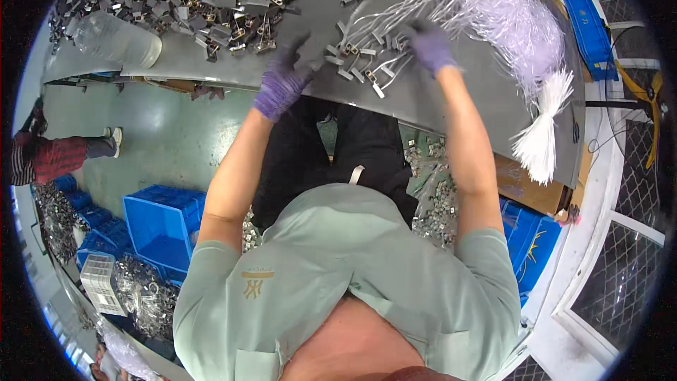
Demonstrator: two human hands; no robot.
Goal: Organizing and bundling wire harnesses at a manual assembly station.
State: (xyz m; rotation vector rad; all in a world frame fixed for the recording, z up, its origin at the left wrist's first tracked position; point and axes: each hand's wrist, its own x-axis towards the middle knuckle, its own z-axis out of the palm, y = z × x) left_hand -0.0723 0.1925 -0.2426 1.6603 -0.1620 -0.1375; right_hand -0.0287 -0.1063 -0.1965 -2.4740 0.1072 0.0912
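Observation:
My left hand [282,83], in a purple knit glove with dark fingers, is over the near edge of the grey table [352,90]. Its thumb and fingers are apart, and nothing shows between them. To its right lies a small cluster of little grey rectangular parts with white wire leads [363,63]. My right hand [431,49], gloved the same way, is at the right side of that cluster, among the wires. Its fingertips are blurred, so whether they grip a lead is unclear. Several leads run from the cluster toward a big bundle of pale translucent wires [493,7].
A heap of dark grey block-like parts [218,7] covers the table's far left, beside a clear plastic bottle [116,39] lying on its side. White wire ends [544,130] fan out at the right. Blue crates [166,229] stand on the floor. Another person [63,155] is at far left.

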